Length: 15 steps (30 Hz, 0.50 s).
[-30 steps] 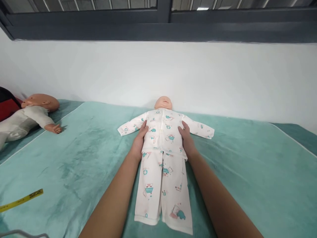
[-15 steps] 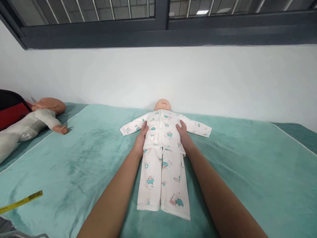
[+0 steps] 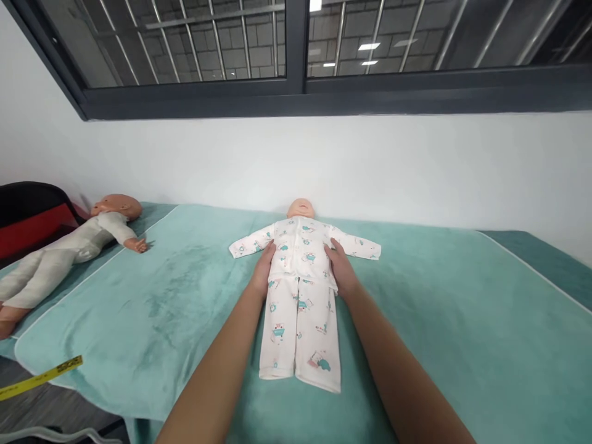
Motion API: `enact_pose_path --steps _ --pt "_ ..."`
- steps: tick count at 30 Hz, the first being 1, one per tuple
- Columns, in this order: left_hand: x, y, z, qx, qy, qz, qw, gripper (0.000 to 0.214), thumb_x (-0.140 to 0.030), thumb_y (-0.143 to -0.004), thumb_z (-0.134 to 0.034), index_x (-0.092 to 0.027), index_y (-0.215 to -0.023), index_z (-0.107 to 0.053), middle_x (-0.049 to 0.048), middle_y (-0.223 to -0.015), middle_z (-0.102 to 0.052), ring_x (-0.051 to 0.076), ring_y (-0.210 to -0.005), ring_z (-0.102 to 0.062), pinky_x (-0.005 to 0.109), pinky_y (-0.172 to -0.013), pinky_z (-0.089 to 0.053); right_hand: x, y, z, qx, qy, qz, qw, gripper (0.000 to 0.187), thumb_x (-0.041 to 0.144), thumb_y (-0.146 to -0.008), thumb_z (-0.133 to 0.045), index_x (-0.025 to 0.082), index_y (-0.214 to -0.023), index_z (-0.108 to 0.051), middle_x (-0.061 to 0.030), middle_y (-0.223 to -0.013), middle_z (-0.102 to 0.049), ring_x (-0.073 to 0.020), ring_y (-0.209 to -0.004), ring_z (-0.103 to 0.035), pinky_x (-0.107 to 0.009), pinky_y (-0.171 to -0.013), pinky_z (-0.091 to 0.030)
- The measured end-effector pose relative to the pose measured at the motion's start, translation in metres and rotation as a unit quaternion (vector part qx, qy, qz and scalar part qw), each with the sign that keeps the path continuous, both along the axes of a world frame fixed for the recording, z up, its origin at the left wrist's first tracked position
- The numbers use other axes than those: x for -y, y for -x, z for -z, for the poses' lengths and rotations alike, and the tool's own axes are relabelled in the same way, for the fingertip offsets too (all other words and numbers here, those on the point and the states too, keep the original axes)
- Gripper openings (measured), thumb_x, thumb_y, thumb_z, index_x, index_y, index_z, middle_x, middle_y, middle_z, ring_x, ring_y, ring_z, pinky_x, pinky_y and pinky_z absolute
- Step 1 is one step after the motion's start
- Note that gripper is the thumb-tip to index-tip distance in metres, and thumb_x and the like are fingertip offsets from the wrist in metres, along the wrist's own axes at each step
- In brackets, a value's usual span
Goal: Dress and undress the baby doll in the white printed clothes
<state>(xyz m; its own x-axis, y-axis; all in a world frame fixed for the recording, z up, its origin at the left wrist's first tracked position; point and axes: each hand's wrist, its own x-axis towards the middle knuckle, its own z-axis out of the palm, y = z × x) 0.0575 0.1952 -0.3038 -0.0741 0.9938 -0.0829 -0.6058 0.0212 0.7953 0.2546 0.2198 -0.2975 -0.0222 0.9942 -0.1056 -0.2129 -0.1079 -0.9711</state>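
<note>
Doll in printed pyjamas [image 3: 303, 250] lies on its back, arms spread and legs straight, with its head towards the wall and its feet towards me. I take this doll as the landmark for all the rest. Beneath it and spreading wide on every side is a teal blanket [image 3: 439, 308]. Just beyond the doll's head rises a white wall [image 3: 416, 172], and above that a dark-framed window [image 3: 296, 49] with bars behind the glass. Well to the left of the doll, at the blanket's edge, a second doll in grey clothes [image 3: 69, 253] lies on its back; a red and black object [image 3: 28, 222] sits farther left again. My left hand [image 3: 264, 266] rests flat against the doll's torso on the left side, fingers extended and not curled round anything. My right hand [image 3: 340, 265] lies the same way on the right side of the torso, open and touching the pyjama top. Far to the lower left of the doll, off the blanket, I see a yellow measuring tape [image 3: 41, 375].
</note>
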Motion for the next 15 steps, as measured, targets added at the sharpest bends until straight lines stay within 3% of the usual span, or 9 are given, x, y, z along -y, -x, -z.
enact_pose_path --steps 6,10,15 --pt "0.041 -0.003 -0.009 -0.033 0.004 0.017 0.999 0.058 -0.043 -0.082 -0.068 -0.020 -0.134 -0.057 0.0113 -0.136 -0.061 0.028 -0.122 -0.060 0.044 -0.111 -0.043 0.034 -0.009 0.004 0.032 -0.032 -0.037 0.998 0.078 0.055 -0.082 -0.062 0.023 -0.148 -0.036 -0.0072 -0.143 -0.052 -0.0263 -0.129 -0.053 -0.042 -0.113 -0.041" --pt "0.061 -0.005 -0.010 -0.055 0.026 0.012 0.998 0.062 -0.042 -0.080 -0.071 -0.023 -0.137 -0.054 0.0107 -0.135 -0.062 0.028 -0.118 -0.063 0.043 -0.106 -0.047 0.040 -0.013 0.007 0.100 -0.080 -0.069 0.989 0.077 0.060 -0.084 -0.059 0.024 -0.149 -0.038 -0.0033 -0.152 -0.040 -0.0243 -0.142 -0.037 -0.041 -0.121 -0.027" --pt "0.058 -0.008 -0.012 -0.083 0.062 -0.017 0.994 0.063 -0.039 -0.076 -0.076 -0.022 -0.134 -0.056 0.0112 -0.130 -0.065 0.029 -0.111 -0.066 0.042 -0.101 -0.051 0.034 -0.013 0.003 0.155 -0.095 -0.095 0.979 0.081 0.067 -0.087 -0.049 0.028 -0.155 -0.026 0.0008 -0.159 -0.027 -0.0217 -0.148 -0.023 -0.041 -0.125 -0.016"
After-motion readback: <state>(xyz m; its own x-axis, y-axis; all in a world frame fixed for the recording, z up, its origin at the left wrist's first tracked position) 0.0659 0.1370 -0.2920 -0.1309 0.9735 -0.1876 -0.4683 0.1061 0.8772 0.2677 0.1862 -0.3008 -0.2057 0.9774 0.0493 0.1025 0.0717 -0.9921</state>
